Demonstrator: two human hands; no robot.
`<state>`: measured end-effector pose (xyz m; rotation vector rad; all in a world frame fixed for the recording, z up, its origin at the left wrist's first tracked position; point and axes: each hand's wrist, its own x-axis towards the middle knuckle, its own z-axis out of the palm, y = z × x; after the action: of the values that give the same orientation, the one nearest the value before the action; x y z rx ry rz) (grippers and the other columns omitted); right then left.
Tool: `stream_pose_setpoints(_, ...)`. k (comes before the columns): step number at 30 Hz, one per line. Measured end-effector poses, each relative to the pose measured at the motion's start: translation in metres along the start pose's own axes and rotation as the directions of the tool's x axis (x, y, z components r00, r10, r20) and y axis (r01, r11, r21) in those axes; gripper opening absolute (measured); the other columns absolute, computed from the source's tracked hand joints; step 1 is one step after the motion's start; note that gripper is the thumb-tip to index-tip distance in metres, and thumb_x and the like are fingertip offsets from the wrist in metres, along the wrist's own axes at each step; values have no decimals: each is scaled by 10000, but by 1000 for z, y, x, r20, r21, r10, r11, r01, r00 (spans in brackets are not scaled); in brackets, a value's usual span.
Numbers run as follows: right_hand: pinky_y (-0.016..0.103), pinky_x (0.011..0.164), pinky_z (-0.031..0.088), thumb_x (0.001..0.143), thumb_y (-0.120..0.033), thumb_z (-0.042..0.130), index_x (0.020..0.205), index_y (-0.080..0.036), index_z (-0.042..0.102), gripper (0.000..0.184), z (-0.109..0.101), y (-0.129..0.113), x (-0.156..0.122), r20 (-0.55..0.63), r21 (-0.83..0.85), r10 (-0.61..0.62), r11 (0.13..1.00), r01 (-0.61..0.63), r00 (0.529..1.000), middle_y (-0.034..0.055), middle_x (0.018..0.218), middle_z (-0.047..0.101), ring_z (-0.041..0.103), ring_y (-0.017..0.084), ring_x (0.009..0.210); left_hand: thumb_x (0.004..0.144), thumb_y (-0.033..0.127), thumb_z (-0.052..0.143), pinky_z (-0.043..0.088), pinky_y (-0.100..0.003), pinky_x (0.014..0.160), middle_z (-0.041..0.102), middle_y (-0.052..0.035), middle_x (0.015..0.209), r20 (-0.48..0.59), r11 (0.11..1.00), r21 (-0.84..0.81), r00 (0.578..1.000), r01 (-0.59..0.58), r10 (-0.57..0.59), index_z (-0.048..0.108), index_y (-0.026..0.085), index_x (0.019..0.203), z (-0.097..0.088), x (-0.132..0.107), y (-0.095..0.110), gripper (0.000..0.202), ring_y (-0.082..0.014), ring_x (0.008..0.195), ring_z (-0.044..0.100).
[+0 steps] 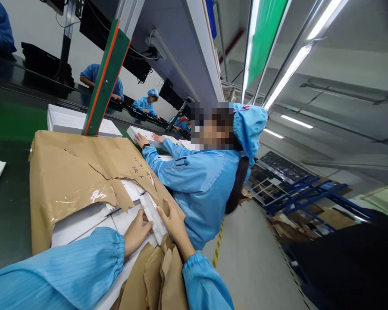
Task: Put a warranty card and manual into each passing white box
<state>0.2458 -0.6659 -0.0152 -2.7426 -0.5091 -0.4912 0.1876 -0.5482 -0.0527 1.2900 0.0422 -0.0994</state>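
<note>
A large brown paper package (71,168) with a torn top stands on the bench, and white paper stacks (80,224) show through the opening. At its right end a narrow bundle of white paper (151,213) lies between my hands. My left hand (137,232) has its fingers curled against the bundle's left side. On the right side, my right hand (173,221) holds the bundle's edge, with the thumb toward it and some fingers hidden by the package. Torn flaps of brown paper (161,277) hang below my hands.
A co-worker in a blue smock (203,176) stands close on the right, hands on a white stack (134,131). A green post (105,82) rises behind the package. White paper stacks (67,118) lie on the green conveyor belt (9,125). Other people sit farther back.
</note>
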Motion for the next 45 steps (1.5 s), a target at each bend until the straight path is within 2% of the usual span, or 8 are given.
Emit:
stream_pose_setpoints(5,305,796,356,753,-203,343,951,-127,496,261,-5,-5,-3,17,-66,6,998,-5,1000,104,983,552,485,188,938,693,199,393,409,-232,553,459,-24,769,9,1000,-11,1000,-16,16,335,161,800,-1,0,-2,127,-110,607,496)
stream_pose_setpoints(11,251,719,388,756,-300,385,904,-145,486,237,-15,-18,-5,72,-179,-40,982,53,997,83,905,572,516,173,876,699,204,386,408,-217,533,460,-28,788,29,999,6,999,-35,35,334,160,807,-1,0,-2,128,-107,607,499)
stream_pose_setpoints(18,279,584,386,771,-216,342,806,-181,502,167,-20,-39,3,131,-384,-22,920,71,991,94,781,587,557,206,739,684,218,394,409,-233,530,482,-30,783,29,999,13,998,-50,50,335,165,845,-1,0,-5,180,-111,576,501)
stream_pose_setpoints(21,267,521,378,790,-268,316,800,-191,504,203,-21,-32,9,149,-429,-6,901,70,989,58,638,596,574,198,613,683,236,398,408,-237,528,483,-31,781,38,998,16,997,-65,64,339,167,851,-1,1,-8,191,-117,585,504)
stream_pose_setpoints(26,275,483,366,806,-249,236,819,-159,492,272,-29,1,9,51,-483,105,873,-68,993,105,667,608,577,214,584,696,295,402,420,-247,564,477,-64,856,50,997,11,995,-82,82,358,156,868,-3,4,-10,225,-143,694,512)
stream_pose_setpoints(30,268,446,347,784,-223,251,777,-155,499,257,-36,30,-8,-11,-461,237,861,-215,972,109,595,604,573,219,538,690,353,435,424,-279,597,497,-94,887,6,997,14,997,-80,80,367,141,895,-3,8,-8,303,-175,752,511)
stream_pose_setpoints(36,257,423,323,761,-255,247,612,-220,437,244,-41,56,-58,-109,-326,349,872,-365,931,60,562,577,550,197,521,616,309,555,333,-317,826,478,-133,1025,-237,987,71,959,-142,155,374,124,931,7,17,4,408,-217,973,442)
stream_pose_setpoints(45,258,437,336,772,-333,185,564,-244,285,248,-34,54,-79,-219,-76,353,923,-376,910,-8,485,447,490,175,467,616,287,563,301,-361,821,398,-257,1070,-362,985,161,932,68,-5,296,52,963,36,17,47,497,-295,1019,398)
